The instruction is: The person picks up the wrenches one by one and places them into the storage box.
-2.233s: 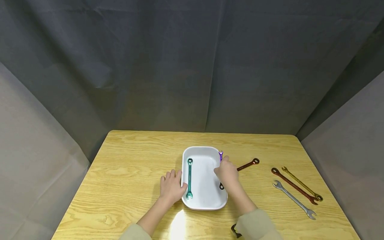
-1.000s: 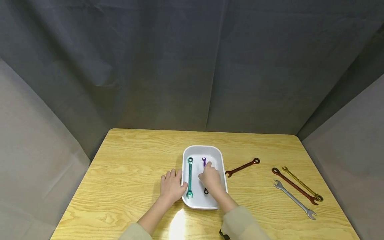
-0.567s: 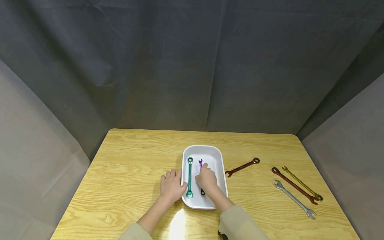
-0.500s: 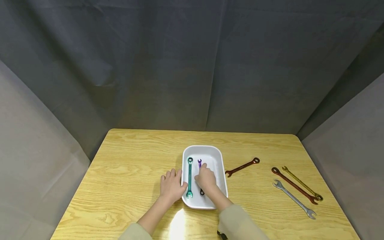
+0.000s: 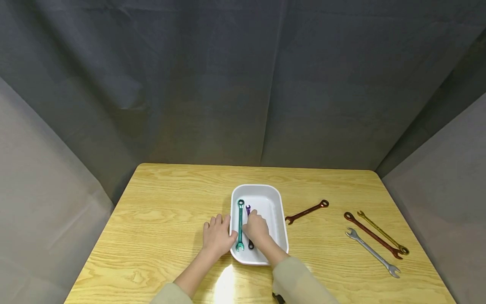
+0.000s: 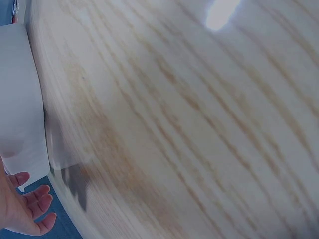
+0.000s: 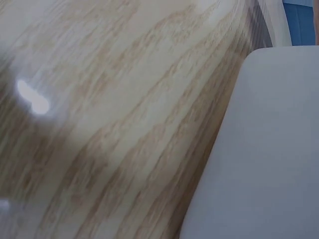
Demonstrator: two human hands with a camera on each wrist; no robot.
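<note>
In the head view, a white tray [image 5: 269,253] sits on the wooden table. My left hand [image 5: 217,238] holds its left rim, thumb over the edge and fingers outside. In the left wrist view, these fingers [image 6: 41,204] lie beside the tray's wall [image 6: 22,99]. A green combination wrench [image 5: 240,223] lies lengthwise inside, along the left wall. Just right of it, my right hand [image 5: 257,230] grips a small purple combination wrench [image 5: 248,208]. Its middle is hidden under that hand; the open end and dark ring end show. In the right wrist view, only the tray's outer wall [image 7: 264,149] and the table show.
Right of the tray lies a dark red wrench [image 5: 306,212]. Farther right are another red wrench [image 5: 372,234], a yellow one [image 5: 381,231] and a silver open-ended one [image 5: 372,252]. A dark object [image 5: 278,298] shows beside my right sleeve. Grey curtains [image 5: 197,105] surround the table.
My right hand has carried the purple wrench from the tray's right rim leftward inside it, to beside the green wrench. My left hand has stayed at the left rim.
</note>
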